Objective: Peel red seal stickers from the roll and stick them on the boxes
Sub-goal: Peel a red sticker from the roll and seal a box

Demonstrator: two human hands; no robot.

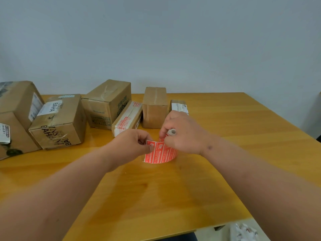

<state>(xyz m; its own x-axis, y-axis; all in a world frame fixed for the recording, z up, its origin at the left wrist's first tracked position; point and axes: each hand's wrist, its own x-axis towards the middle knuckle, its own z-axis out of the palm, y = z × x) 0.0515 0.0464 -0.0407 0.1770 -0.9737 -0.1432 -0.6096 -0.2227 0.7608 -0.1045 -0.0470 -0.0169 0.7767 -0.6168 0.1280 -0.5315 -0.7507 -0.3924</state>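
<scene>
Head view: the left hand [133,145] pinches the free end of the sticker strip [157,152]. The right hand [184,134] grips the roll [171,132], fingertips at a sticker's top edge. Boxes [154,106] stand just beyond both hands. Judged risks: the sticker tearing, creasing, or the roll slipping if pulled unevenly.

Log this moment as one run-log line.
step: peeling | left hand: pinches strip end | right hand: holds sticker roll | boxes: at table rear | sticker placed: not yet
</scene>
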